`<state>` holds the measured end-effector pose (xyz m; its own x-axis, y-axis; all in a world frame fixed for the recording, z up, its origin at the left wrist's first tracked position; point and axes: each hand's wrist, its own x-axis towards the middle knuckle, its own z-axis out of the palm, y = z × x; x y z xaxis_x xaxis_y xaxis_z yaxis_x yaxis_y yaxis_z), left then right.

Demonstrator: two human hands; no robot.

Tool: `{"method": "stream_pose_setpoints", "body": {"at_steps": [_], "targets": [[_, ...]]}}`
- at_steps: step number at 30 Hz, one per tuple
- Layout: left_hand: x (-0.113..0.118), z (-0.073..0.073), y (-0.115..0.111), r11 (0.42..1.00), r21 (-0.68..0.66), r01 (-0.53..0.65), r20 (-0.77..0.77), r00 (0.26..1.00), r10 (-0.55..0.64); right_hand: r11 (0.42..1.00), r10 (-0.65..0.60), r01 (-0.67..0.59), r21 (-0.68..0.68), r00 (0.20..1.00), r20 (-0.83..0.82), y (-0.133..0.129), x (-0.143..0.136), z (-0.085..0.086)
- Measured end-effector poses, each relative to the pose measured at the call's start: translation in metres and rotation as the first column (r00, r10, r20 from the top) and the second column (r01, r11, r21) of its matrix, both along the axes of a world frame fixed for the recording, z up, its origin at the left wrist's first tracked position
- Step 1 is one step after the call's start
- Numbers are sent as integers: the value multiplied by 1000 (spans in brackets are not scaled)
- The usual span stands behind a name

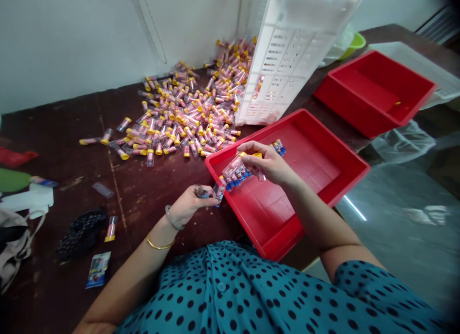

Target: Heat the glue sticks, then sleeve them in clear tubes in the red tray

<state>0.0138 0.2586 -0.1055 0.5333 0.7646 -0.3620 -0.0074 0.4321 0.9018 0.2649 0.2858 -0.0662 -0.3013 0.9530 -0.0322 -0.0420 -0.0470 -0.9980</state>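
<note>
My left hand (pixel 194 202) is closed around small printed packets at the near left edge of a red tray (pixel 323 207). Exactly how many packets it holds is hidden by the fingers. Over the tray's left part, my right hand (pixel 269 165) is closed on clear tubes with yellow caps (pixel 233 166). Below these tubes, a row of small blue printed packets (pixel 235 181) lies along the tray's left side. More blue packets (pixel 279 147) show just beyond my right wrist.
A large pile of yellow-capped tubes (pixel 187 113) spreads over the dark table beside a white crate (pixel 276 75) standing on end. Another red tray (pixel 359 109) is at right. Nearer left lie a black cloth (pixel 81 233), a single tube (pixel 111 228) and a blue packet (pixel 98 270).
</note>
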Motion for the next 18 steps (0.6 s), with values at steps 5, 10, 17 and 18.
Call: {"method": "stream_pose_setpoints", "body": {"at_steps": [5,10,17,18], "targets": [[4,1,-1,1000,-10,5,11,1000,-5,995,94,-94,-13,995,7,-7,-5,7],[13,-1,-2,999,-27,-36,2,999,36,992,68,-84,91,982,174,-12,-7,3],[35,-6,-8,976,-179,-125,93,985,143,969,-142,86,230,961,238,-42,-17,-27],[38,-7,-9,974,-189,-124,107,984,146,971,-151,102,218,964,219,-47,-19,-31]]}}
